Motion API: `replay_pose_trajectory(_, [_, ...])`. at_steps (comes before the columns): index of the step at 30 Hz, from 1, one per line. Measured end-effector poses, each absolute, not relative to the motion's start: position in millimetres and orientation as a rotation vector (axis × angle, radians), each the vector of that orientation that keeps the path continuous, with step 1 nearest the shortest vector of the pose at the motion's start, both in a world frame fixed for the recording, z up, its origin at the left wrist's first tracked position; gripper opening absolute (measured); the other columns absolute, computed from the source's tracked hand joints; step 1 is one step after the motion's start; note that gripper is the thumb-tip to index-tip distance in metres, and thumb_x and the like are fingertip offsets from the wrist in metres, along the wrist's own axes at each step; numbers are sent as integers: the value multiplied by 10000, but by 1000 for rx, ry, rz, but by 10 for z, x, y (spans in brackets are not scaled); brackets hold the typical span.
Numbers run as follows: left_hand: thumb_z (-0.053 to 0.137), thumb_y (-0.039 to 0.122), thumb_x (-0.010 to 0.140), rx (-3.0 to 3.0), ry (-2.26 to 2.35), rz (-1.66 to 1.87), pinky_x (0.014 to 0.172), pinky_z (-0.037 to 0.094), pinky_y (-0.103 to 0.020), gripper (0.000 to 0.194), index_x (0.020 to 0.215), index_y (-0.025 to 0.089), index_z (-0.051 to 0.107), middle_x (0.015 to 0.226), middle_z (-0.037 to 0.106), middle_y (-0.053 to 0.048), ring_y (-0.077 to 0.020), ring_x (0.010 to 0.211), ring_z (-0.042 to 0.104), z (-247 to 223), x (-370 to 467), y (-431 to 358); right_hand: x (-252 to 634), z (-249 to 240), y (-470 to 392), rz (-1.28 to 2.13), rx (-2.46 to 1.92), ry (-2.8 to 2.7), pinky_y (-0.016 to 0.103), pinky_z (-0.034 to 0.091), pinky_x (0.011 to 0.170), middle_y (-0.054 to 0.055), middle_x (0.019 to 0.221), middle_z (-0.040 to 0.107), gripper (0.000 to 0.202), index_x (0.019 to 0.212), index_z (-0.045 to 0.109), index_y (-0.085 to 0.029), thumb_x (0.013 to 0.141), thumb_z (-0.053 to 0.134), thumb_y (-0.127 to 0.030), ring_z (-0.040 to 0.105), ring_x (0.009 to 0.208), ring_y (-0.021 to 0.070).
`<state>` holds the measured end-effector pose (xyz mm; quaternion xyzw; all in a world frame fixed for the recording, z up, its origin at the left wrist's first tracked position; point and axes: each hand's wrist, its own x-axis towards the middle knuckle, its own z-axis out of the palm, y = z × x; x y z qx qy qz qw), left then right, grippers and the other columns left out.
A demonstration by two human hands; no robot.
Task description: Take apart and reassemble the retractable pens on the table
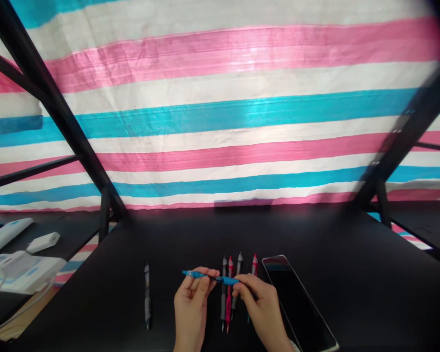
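Note:
A blue pen (215, 278) is held sideways above the black table, its clip end to the left and its blue grip to the right. My left hand (194, 298) pinches it near the clip end. The fingers of my right hand (260, 298) close on its grip end, hiding the tip. Beneath and behind the pen lie a grey pen (223, 298), a pink-red pen (229, 300) and another grey pen (237, 293), side by side. A red pen (254, 264) is partly covered by my right hand. Apart to the left lies a single grey pen (147, 296).
A smartphone (300, 303) with a dark screen lies right of my right hand on the black table (190, 234). White chargers and cables (25, 271) sit on a surface at far left. Black metal frame bars (62, 107) rise at both sides, before a striped sheet (223, 117).

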<state>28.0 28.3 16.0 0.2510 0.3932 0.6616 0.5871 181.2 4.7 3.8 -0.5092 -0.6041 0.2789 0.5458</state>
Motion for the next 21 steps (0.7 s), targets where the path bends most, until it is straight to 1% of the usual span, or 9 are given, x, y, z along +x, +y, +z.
replay_pose_trajectory(2, [980,337,514,513,924,1557,718,627,-271,385,773,155,762,746,781,-58,-221,776,767,173,305,277,1817,33,45,615,-1199,-1430,207,468,601,-6,657,690,219,785,748,-217,950,605,-197,639,602,157])
replay_pose_trajectory(6, [1006,334,405,416,961,1569,676,632,-263,437,719,150,763,709,779,-62,-227,737,771,212,355,258,1820,44,32,500,-1139,-1425,207,489,591,6,663,700,210,809,766,-213,957,617,-221,642,603,160])
replay_pose_trajectory(12, [1009,346,356,362,997,1604,631,628,-255,467,698,148,760,682,771,-62,-233,701,768,232,385,252,1811,62,28,421,-1126,-1443,208,509,567,6,632,674,242,824,766,-210,983,591,-261,632,559,153])
replay_pose_trajectory(14, [1003,363,390,392,991,1624,646,627,-255,458,716,153,760,692,769,-55,-228,711,767,214,378,262,1811,51,36,431,-1143,-1457,209,525,568,2,626,681,240,839,763,-215,990,587,-277,635,537,150])
replay_pose_trajectory(15, [996,372,423,423,980,1630,670,627,-258,445,733,156,760,707,770,-52,-225,729,766,199,370,266,1812,44,40,430,-1153,-1473,214,542,591,7,661,704,230,873,765,-221,996,581,-283,654,562,156])
replay_pose_trajectory(17, [977,388,496,502,962,1636,718,623,-266,416,770,164,760,739,772,-51,-221,766,763,159,348,265,1813,29,48,388,-1165,-1521,249,583,727,37,834,770,206,1026,761,-238,1011,563,-290,723,731,190])
replay_pose_trajectory(19, [952,403,563,605,963,1636,759,618,-285,389,809,173,758,777,775,-54,-223,795,758,119,316,251,1809,21,55,332,-1159,-1595,315,574,898,62,1045,783,247,1201,712,-260,1022,546,-292,734,948,230])
replay_pose_trajectory(20, [935,406,602,675,969,1640,775,614,-295,369,828,176,756,792,774,-55,-224,802,753,106,297,240,1803,22,58,324,-1149,-1637,333,565,935,67,1093,775,268,1244,691,-266,1027,536,-288,726,999,239])
replay_pose_trajectory(21, [911,404,650,761,971,1644,791,608,-306,335,842,179,753,802,771,-55,-223,806,746,101,276,228,1794,27,60,340,-1141,-1677,331,571,926,69,1096,771,275,1255,683,-267,1033,521,-278,728,995,238])
